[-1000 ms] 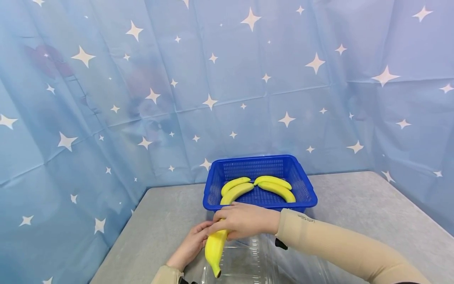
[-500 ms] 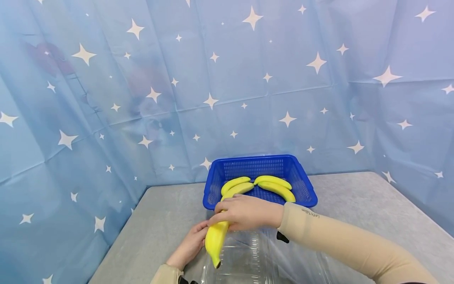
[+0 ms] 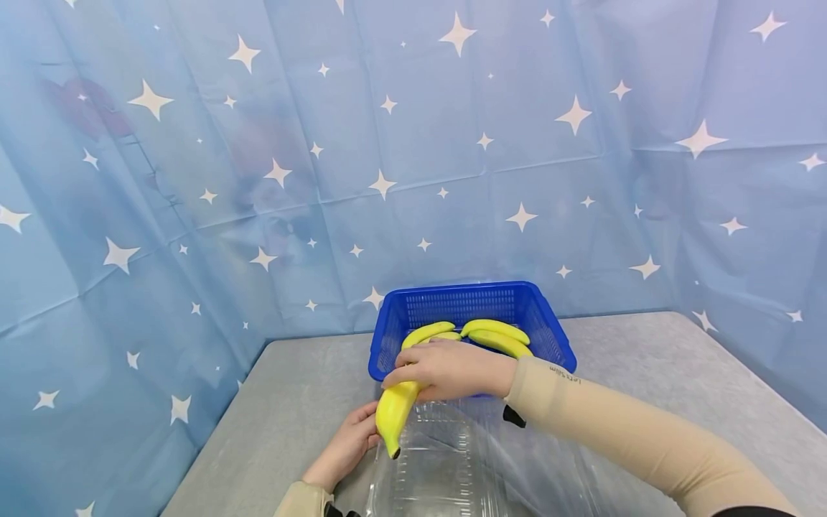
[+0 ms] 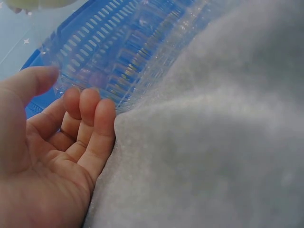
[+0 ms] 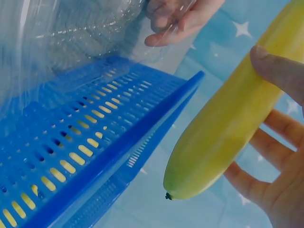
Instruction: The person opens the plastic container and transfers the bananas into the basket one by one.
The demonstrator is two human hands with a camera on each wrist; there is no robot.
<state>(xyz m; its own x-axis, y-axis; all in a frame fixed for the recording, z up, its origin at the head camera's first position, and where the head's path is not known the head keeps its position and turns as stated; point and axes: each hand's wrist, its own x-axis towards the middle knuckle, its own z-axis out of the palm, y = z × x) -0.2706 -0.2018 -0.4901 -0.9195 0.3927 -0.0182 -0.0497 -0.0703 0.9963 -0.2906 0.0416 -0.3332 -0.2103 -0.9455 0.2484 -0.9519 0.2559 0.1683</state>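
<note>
Over the near side of the blue basket, my right hand (image 3: 446, 368) grips a yellow banana (image 3: 395, 415). The banana slants down toward me with its dark stem tip lowest; the right wrist view shows the thumb on one side and the fingers on the other. My left hand (image 3: 347, 444) is at the left side of a clear plastic container (image 3: 433, 459). In the left wrist view its fingers (image 4: 102, 123) are loosely bent beside the clear plastic, the thumb apart from them. Whether they touch the plastic is hard to tell.
The blue basket (image 3: 549, 330) stands behind the clear container on a grey table (image 3: 310, 373). Several bananas (image 3: 494, 330) lie inside it, partly hidden by my right hand. A blue star-patterned curtain (image 3: 413, 143) hangs behind the table.
My right hand has moved up and away from me with the banana, from over the clear container toward the basket. The left hand has stayed nearly in place.
</note>
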